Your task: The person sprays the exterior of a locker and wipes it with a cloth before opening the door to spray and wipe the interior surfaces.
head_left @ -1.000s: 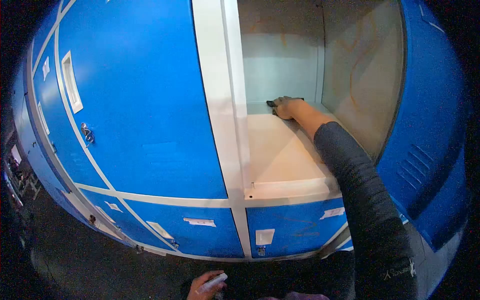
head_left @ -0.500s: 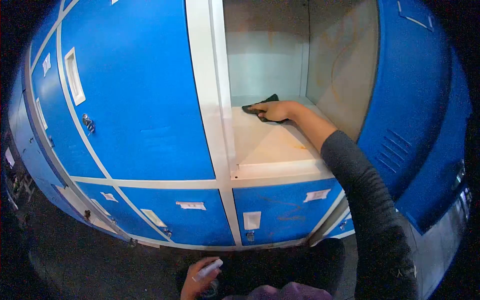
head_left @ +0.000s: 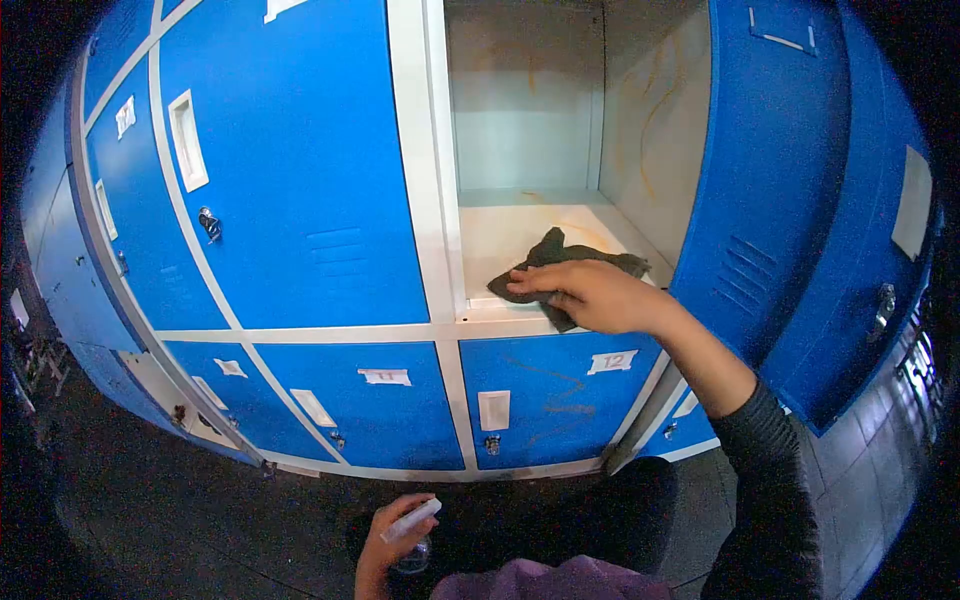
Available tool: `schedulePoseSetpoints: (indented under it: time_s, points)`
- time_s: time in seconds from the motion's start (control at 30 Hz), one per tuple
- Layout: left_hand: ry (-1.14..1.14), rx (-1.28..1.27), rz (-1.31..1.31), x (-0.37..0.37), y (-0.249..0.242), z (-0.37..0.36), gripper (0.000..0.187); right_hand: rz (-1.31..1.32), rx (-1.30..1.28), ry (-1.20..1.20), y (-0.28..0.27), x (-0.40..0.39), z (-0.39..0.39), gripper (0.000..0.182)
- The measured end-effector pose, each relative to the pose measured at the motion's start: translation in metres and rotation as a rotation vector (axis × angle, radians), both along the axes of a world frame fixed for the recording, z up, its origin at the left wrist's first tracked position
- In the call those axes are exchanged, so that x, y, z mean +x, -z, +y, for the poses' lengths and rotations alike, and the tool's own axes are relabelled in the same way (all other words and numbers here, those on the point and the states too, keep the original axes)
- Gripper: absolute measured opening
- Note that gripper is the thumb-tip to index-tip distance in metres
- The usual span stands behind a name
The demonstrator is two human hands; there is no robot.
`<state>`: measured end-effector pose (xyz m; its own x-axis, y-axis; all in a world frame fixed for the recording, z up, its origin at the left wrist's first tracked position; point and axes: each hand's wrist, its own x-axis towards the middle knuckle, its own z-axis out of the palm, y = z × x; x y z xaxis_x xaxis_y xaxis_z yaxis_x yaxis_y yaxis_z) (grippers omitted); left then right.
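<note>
Nearest you, your left hand [head_left: 385,545] is low at your lap, fingers curled around one small spray bottle [head_left: 412,530] with its white nozzle pointing right. Higher up, your right hand [head_left: 590,296] lies flat with fingers spread on one dark cloth [head_left: 555,268], pressing it down rather than gripping it; the cloth sits at the front lip of the open locker's shelf [head_left: 520,235], partly bunched toward the back. To wipe well here, I would keep the palm flat, spread the cloth wider, and work the rust-coloured streaks near the shelf's rear and on the right inner wall [head_left: 650,130]. Count one open compartment with its door [head_left: 770,180] swung right, one large closed door [head_left: 290,170] beside it, and two numbered doors [head_left: 545,395] directly below.
</note>
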<state>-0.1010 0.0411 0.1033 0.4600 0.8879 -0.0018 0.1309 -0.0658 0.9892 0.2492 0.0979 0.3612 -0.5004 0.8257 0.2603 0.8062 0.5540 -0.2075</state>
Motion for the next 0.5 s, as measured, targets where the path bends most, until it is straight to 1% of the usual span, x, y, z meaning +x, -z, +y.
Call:
schedulePoseSetpoints:
  time_s: [0.03,0.07,0.13,0.17,0.2,0.23,0.3,0.33,0.43,0.5]
  points:
    - [0.005,-0.020,-0.015,0.000,-0.002,-0.001,0.036,-0.011,-0.011,0.031,-0.001,-0.002,0.000,0.044]
    - [0.001,-0.013,0.043,0.001,-0.005,-0.001,0.036,-0.016,-0.038,0.064,-0.002,-0.002,0.004,0.042]
    - [-0.003,-0.001,0.159,0.004,-0.011,0.002,0.037,-0.083,-0.036,0.127,-0.002,-0.004,0.017,0.043]
    - [0.006,0.043,0.139,0.004,-0.006,0.004,0.037,-0.117,-0.036,0.158,-0.003,-0.006,0.023,0.043]
    - [0.014,0.085,0.117,0.004,0.003,0.007,0.037,-0.160,-0.080,0.246,-0.006,-0.008,0.029,0.044]
    - [0.020,0.128,0.096,0.004,0.008,0.010,0.037,-0.170,-0.059,0.249,-0.006,-0.008,0.039,0.045]
    - [0.030,0.086,0.095,0.006,0.004,0.011,0.037,-0.190,-0.017,0.250,-0.002,-0.006,0.065,0.045]
    - [0.031,0.067,0.095,0.007,0.001,0.011,0.037,-0.254,-0.037,0.315,-0.003,-0.006,0.079,0.046]
    - [0.036,-0.012,0.098,0.006,-0.007,0.011,0.038,-0.352,-0.040,0.328,-0.005,0.001,0.125,0.050]
    - [-0.011,-0.104,0.086,0.006,-0.014,0.011,0.035,-0.405,-0.142,0.411,-0.015,0.003,0.154,0.053]
